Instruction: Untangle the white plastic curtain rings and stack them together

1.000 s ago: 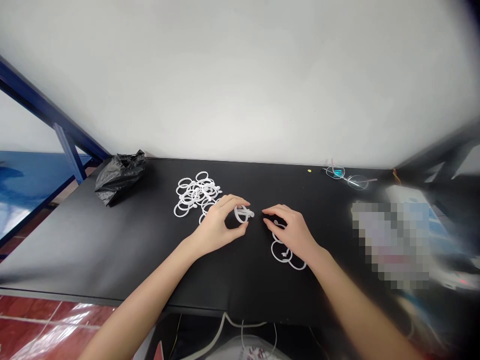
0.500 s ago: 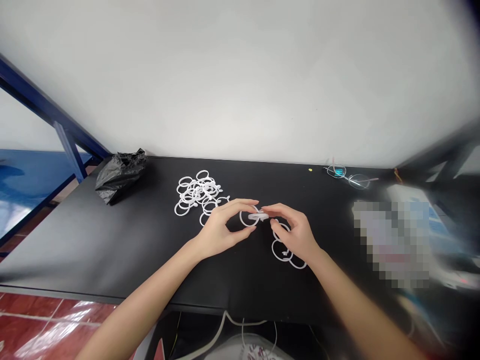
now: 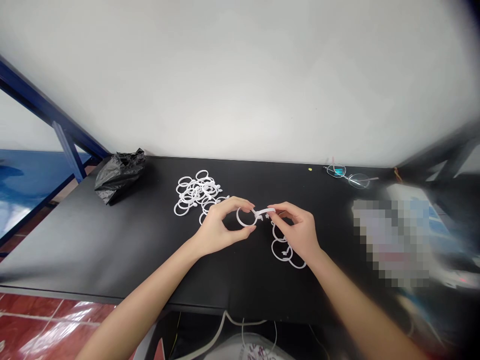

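Between thumb and fingers my left hand [image 3: 221, 225] grips a white plastic ring [image 3: 237, 218] by its edge. A second white ring [image 3: 265, 211], seen nearly edge-on, is pinched in my right hand [image 3: 298, 227]. The two rings meet at small white tabs between my hands; whether they are hooked together I cannot tell. Left of my left hand lies a heap of similar white rings [image 3: 195, 192] with small tabs. Several more white rings [image 3: 281, 250] lie on the black table [image 3: 112, 240], partly hidden under my right hand.
A crumpled black plastic bag [image 3: 120, 175] sits at the back left. Eyeglasses [image 3: 359, 181] and a small yellow bit [image 3: 310, 169] lie at the back right. Blurred packages [image 3: 408, 200] stand at the right. A pale wall [image 3: 240, 90] rises behind the table.
My right hand has turned its ring and drawn it slightly right and up, so the two rings spread apart around their tabs. My left hand has shifted slightly left.
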`<action>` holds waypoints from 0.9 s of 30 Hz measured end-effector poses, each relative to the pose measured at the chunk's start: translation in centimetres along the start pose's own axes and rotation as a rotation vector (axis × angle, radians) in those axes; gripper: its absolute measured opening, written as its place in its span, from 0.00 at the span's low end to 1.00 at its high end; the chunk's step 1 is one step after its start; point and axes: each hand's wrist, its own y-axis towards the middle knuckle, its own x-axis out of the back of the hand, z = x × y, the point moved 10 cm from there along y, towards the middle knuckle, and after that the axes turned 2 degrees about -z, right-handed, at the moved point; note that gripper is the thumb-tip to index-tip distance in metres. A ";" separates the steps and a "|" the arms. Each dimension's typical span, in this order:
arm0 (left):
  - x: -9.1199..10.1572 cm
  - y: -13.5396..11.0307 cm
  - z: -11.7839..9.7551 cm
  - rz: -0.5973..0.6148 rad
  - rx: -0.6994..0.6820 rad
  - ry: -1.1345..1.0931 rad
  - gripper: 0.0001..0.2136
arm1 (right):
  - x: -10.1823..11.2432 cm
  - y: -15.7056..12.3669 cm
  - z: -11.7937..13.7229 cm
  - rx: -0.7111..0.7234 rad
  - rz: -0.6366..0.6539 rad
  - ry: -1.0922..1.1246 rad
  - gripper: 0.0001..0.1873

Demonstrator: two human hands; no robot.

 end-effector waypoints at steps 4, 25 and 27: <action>0.3 0.1 0.7 -0.012 0.060 -0.180 0.10 | 1.3 0.3 -0.7 -0.025 -0.084 0.027 0.05; -0.6 -0.2 1.2 0.039 0.113 -0.329 0.12 | -1.5 -1.0 2.4 0.175 0.177 0.199 0.09; -0.8 -0.3 1.4 0.046 0.124 -0.329 0.13 | -1.6 -1.1 2.0 0.153 0.166 0.228 0.08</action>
